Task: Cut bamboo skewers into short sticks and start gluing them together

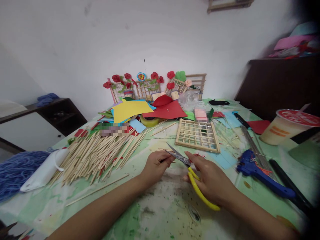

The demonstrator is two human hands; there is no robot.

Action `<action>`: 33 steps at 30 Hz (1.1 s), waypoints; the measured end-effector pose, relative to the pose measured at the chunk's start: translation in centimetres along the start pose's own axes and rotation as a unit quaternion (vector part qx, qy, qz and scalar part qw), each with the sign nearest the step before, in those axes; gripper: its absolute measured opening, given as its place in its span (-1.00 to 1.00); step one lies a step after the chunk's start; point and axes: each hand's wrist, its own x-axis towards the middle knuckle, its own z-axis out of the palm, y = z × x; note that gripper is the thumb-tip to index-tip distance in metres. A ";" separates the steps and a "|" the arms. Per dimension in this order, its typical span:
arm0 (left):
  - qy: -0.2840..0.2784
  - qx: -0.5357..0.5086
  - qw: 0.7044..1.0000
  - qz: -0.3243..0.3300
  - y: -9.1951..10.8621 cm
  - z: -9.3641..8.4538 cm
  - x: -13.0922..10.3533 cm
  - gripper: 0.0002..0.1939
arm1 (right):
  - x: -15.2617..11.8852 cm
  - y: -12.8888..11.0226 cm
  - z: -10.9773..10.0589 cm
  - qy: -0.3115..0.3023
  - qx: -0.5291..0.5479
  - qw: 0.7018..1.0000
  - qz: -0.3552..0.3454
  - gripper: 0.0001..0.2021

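The scissors [192,176] are in the right hand [210,175], above the tabletop [120,216], near side of the stick lattice [197,148]. Their long axis runs obliquely, yellow handles toward the near right, blade tips toward the far left. The right fingers are curled about the handles; the blades appear narrowly parted. The left hand [155,168] is nearer the tips, its fingers drawn into a pinch just beside the blades; what, if anything, is pinched cannot be told. The pile of sticks [95,156] lies left of both hands, apart from the scissors.
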 end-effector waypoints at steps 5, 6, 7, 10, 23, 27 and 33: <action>0.013 -0.025 0.999 -0.018 0.2 0.1 0.1 -0.70 | 0.0 0.3 0.1 -0.005 -0.002 1.000 -0.004 -0.37; 0.016 -0.028 0.999 -0.020 0.2 0.1 0.1 -0.68 | 0.1 0.4 0.1 -0.004 -0.006 1.000 -0.005 -0.37; 0.016 -0.030 0.999 -0.021 0.2 0.1 0.1 -0.67 | 0.1 0.4 0.1 -0.004 -0.010 1.000 -0.006 -0.38; -0.003 -0.031 0.999 -0.008 0.1 0.3 -0.2 -0.71 | 0.3 0.4 0.1 -0.012 -0.022 1.000 -0.005 -0.44; 0.012 -0.385 0.896 -0.223 0.4 1.4 -0.2 -0.63 | 2.1 6.1 -1.2 0.123 -0.179 0.965 0.145 -0.32; -0.011 -0.453 0.852 -0.262 0.6 1.6 -0.3 -0.67 | 2.3 7.1 -0.5 0.130 -0.192 0.968 0.091 -0.42; -0.036 -0.517 0.799 -0.304 1.1 1.9 -0.6 -0.78 | 1.6 3.9 0.4 0.198 -0.248 0.948 0.019 -0.55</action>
